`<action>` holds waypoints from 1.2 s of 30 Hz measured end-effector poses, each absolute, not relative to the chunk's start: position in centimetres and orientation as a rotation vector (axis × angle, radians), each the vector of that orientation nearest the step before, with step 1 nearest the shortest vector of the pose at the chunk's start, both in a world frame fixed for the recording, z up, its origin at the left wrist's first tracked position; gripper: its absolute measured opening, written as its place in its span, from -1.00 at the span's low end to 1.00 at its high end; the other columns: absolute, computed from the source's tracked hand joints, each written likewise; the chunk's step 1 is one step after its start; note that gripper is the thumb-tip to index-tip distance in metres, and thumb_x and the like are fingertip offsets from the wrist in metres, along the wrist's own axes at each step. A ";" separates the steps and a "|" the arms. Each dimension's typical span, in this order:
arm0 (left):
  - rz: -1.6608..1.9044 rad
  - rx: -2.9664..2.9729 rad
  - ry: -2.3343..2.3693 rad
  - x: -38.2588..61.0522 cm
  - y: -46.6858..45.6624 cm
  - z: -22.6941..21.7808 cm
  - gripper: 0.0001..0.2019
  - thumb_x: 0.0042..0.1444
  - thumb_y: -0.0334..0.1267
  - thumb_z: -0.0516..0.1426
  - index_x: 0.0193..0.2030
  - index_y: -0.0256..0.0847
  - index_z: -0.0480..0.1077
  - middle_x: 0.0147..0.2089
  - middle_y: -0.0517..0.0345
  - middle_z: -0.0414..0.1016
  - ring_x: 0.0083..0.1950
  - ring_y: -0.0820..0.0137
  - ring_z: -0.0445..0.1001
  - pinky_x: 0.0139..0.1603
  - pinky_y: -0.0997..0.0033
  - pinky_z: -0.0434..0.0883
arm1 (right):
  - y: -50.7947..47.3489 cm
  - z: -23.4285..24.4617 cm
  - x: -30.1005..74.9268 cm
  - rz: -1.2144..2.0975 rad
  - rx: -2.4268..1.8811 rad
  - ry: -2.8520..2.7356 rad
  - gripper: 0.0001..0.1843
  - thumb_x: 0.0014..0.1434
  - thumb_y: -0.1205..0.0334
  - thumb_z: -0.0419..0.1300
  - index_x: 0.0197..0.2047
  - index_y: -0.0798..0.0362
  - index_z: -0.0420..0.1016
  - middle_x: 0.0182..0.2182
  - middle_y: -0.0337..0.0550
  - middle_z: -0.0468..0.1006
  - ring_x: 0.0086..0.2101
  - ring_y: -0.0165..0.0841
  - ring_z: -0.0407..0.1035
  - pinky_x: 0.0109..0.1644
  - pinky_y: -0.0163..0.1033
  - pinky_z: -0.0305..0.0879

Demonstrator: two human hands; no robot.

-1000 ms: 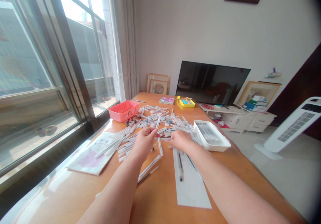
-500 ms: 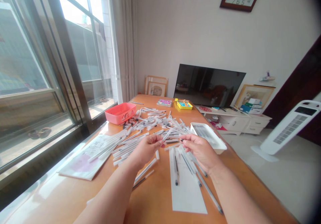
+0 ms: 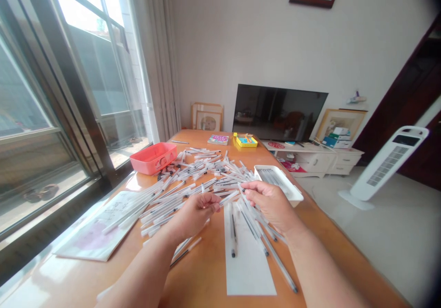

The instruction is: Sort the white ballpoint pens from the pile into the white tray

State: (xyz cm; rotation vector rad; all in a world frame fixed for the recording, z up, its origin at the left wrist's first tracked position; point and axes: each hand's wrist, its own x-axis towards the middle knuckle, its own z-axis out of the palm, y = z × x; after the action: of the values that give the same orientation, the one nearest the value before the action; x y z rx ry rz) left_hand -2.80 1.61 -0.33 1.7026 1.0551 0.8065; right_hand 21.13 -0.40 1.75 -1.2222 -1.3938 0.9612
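My left hand (image 3: 197, 212) is closed in a pinch, with a short translucent pen piece (image 3: 229, 198) at its fingertips; whether this is a cap or a barrel is unclear. Facing it, my right hand (image 3: 270, 203) pinches a pen with a black end (image 3: 243, 189), mostly hidden by the fingers. The hands are a short way apart. Beyond them spreads a heap of clear pens and pen parts (image 3: 206, 164). Under and beside my right hand, several black-tipped pens (image 3: 280, 263) lie partly on a white paper strip (image 3: 250, 273).
A red basket (image 3: 153, 157) stands at the heap's left. At its right is a white tray (image 3: 296, 196) holding pens. A booklet (image 3: 93, 234) lies by the table's left edge. A yellow box (image 3: 246, 141) and a small book (image 3: 218, 139) are at the far end.
My view has turned slightly right. The hands still pinch near each other, and the translucent piece now slants from my left fingertips toward the right hand.
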 end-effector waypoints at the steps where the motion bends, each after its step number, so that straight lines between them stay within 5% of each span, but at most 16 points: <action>1: 0.803 1.708 1.053 -2.8 1.5 -0.2 -0.78 0.15 -0.10 0.17 -0.25 -0.21 0.52 -0.37 0.16 0.48 -0.39 0.42 0.29 -0.35 0.43 0.19 | -0.4 1.7 21.1 0.954 -1.225 -1.399 -0.64 0.12 0.10 0.26 -0.05 0.04 0.64 -0.43 -0.24 0.53 -0.41 -0.40 0.35 -0.28 -0.27 0.31; 18: 0.759 1.771 1.053 -2.9 1.6 -0.6 -0.78 0.19 -0.15 0.12 -0.18 -0.23 0.50 -0.27 0.09 0.52 -0.27 0.38 0.38 -0.28 0.44 0.25 | -0.6 1.8 20.5 0.909 -1.233 -1.474 -0.64 0.15 0.12 0.25 -0.03 0.07 0.64 -0.43 -0.22 0.54 -0.42 -0.39 0.33 -0.32 -0.28 0.29; 36: 0.730 1.753 1.061 -2.9 1.8 -1.1 -0.77 0.19 -0.13 0.12 -0.18 -0.24 0.48 -0.33 0.15 0.44 -0.38 0.45 0.29 -0.34 0.45 0.25 | -0.9 2.2 20.1 0.885 -1.276 -1.508 -0.65 0.15 0.16 0.21 -0.04 0.09 0.63 -0.41 -0.21 0.55 -0.43 -0.40 0.32 -0.35 -0.29 0.25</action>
State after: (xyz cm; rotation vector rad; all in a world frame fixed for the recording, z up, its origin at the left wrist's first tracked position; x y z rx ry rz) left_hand -2.92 1.82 -1.12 1.7529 1.0606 0.7296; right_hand 20.08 -0.89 2.18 -1.2757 -1.5075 0.8851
